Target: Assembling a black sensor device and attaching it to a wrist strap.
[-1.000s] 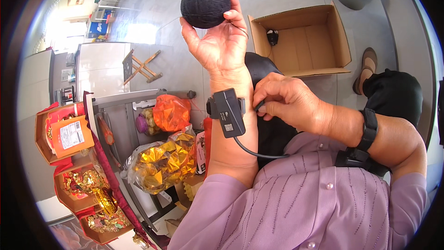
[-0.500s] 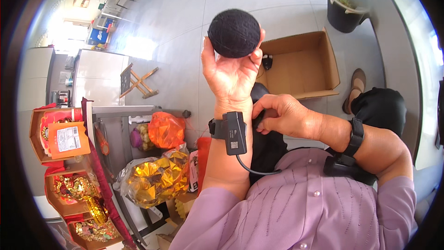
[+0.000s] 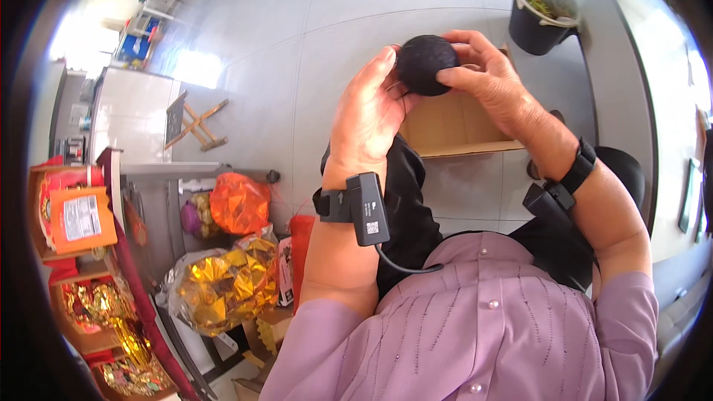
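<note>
Yarn ball (image 3: 425, 67) at one o'clock, gripped in our right hand (image 3: 492, 83), our left hand (image 3: 362, 115) beside it with its hold unclear, looks light, slightly yielding, and best held, we judge, around its sides.

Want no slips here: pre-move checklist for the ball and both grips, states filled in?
1. Right grip on black ball: ok, thumb pressed to its side.
2. Left grip touching ball: cannot tell, fingers at its left edge.
3. Cable by left forearm clear of ball: ok.
4. Cardboard box fully in view: not ok, partly hidden by the right arm.
5. Box contents: cannot tell.
</note>
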`<state>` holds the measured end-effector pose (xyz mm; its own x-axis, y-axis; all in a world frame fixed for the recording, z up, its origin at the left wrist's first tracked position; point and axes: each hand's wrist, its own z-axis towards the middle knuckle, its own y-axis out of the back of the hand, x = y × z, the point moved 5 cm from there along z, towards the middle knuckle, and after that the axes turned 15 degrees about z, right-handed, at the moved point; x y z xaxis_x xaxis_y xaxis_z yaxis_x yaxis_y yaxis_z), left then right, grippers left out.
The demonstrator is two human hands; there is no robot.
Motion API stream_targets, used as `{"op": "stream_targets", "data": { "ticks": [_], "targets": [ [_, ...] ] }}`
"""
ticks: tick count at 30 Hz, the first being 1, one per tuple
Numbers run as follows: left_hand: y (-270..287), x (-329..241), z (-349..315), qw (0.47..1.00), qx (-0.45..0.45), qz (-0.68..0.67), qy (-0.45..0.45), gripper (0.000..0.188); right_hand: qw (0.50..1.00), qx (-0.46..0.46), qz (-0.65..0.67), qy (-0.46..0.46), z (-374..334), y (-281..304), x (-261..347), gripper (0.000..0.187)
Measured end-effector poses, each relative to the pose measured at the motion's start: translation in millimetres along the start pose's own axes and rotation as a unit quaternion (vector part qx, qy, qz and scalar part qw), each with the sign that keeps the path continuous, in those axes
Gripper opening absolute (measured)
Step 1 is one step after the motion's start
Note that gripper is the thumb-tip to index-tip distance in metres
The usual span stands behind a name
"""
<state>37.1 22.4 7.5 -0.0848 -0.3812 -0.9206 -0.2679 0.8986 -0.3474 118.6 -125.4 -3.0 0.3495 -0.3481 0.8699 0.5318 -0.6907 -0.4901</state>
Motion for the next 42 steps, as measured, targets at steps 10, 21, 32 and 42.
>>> {"op": "stream_targets", "data": {
  "ticks": [10,21,32,42],
  "targets": [
    [18.6,-4.3,-7.3,0.993,-0.014,-0.116,0.016,0.055,0.879,0.001,-0.476,-0.032,24.2,102.6,-158.5,0.055],
    [36.0,-25.7,-14.4,0.979,-0.004,-0.187,-0.085,0.058,0.967,0.212,-0.039,-0.137,-36.3,-63.5,-60.8,0.007],
    [19.6,-23.1,-10.2,0.947,0.029,-0.303,-0.104,0.059,0.966,0.226,-0.111,0.058,-91.7,-100.5,-55.2,0.018],
    [15.1,-21.5,-4.5,0.927,0.018,-0.358,-0.108,0.056,0.964,0.197,0.124,-0.124,-91.6,-93.4,-63.3,0.008]
  ]
}}
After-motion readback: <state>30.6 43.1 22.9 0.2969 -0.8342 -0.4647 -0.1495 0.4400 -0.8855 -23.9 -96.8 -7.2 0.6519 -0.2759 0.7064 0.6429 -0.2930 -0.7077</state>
